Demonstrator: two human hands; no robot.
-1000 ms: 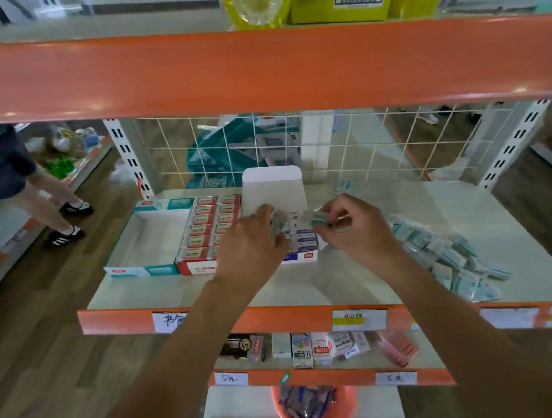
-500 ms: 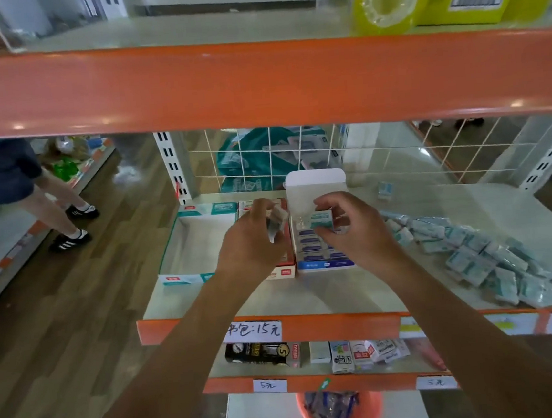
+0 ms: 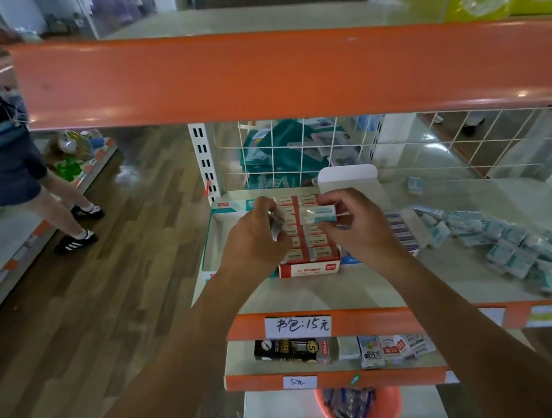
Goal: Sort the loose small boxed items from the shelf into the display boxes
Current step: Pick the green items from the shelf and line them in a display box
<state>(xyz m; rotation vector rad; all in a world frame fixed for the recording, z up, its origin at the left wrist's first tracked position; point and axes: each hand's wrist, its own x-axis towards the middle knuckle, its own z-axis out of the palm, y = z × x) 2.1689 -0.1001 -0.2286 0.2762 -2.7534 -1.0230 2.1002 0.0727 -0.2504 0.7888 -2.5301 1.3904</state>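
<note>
Right now my left-hand grip [image 3: 254, 244] is curled round a small greyish box [image 3: 276, 224], too blurred to read. My right-hand grip [image 3: 361, 231] pinches a small white-and-teal wrapped box [image 3: 323, 213] between thumb and fingertips, with its long axis lying left to right. Both hover over the red-fronted cardboard display box [image 3: 309, 252], which looks full. Just left of the red one, the teal-and-white open display box [image 3: 215, 245] looks unfilled where I can see into it. I judge the white-and-teal item belongs there, so it must travel left, past the left-hand grip, which is the nearer of the two. Right of the red box sits a blue-fronted display box [image 3: 403, 230]. Farther right lies the heap of loose teal-and-white boxes [image 3: 507, 247] on the pale shelf [image 3: 309, 293].
</note>
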